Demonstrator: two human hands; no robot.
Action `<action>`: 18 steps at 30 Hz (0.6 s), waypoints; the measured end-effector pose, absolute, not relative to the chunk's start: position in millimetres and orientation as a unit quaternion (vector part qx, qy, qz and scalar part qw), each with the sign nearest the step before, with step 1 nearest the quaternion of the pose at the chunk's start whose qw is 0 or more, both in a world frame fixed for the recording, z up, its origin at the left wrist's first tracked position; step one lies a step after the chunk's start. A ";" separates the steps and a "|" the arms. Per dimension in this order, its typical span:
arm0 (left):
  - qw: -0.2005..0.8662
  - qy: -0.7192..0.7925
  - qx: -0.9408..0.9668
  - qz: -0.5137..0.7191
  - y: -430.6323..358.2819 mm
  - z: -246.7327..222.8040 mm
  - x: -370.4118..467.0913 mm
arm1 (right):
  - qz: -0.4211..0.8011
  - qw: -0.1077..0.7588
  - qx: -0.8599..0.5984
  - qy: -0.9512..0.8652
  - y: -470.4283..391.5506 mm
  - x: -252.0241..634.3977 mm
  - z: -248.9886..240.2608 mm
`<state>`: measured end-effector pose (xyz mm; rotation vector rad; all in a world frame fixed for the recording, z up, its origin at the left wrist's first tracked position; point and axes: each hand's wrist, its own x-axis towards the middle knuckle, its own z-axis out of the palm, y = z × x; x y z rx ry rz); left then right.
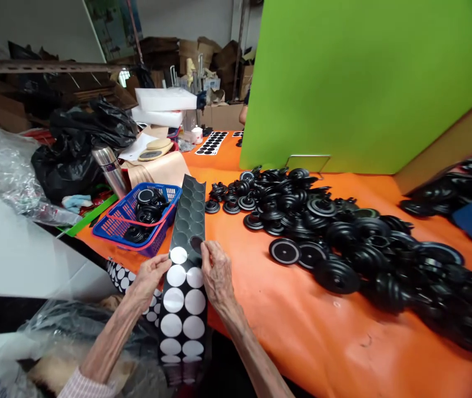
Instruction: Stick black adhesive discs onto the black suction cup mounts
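Observation:
A long black strip of round stickers (188, 213) runs from the table down over its front edge. Its far part still bears dark discs, while the near part shows white circles in two columns. My left hand (152, 278) pinches the strip's left edge beside the topmost white circle. At the right edge, my right hand (218, 271) is closed with thumb and forefinger on a dark round sticker (197, 244), which appears partly lifted. Left of the strip stands a blue plastic basket (109, 228) with black round parts (150, 214) inside.
A large heap of black disc-shaped parts (302, 213) covers the orange table (256, 309) on the right. Behind it stands a green board (344, 83). A steel flask (110, 168), black plastic bags (78, 143) and white foam blocks (165, 99) are at the left and back.

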<state>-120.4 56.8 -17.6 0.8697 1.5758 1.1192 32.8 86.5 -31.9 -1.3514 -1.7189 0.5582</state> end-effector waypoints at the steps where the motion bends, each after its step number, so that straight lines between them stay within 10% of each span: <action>1: 0.407 0.692 0.384 0.456 54.9 -15.0 -117.3 | 0.220 0.432 -0.540 -0.688 82.9 39.0 -29.6; 4: 0.239 0.736 0.465 0.430 48.0 -0.2 -99.5 | 0.196 0.442 -0.514 -0.709 61.3 52.9 -26.5; 9: 0.570 0.586 0.441 0.371 41.6 23.2 -59.7 | 0.242 0.463 -0.488 -0.700 23.5 70.5 -29.7; 13: 0.623 0.553 0.443 0.332 49.3 29.3 -35.6 | 0.414 0.541 -0.517 -0.519 20.9 96.6 -32.4; 18: 0.460 0.558 0.641 0.258 98.5 39.2 11.2 | 0.424 0.629 -0.548 -0.351 33.6 120.7 -29.7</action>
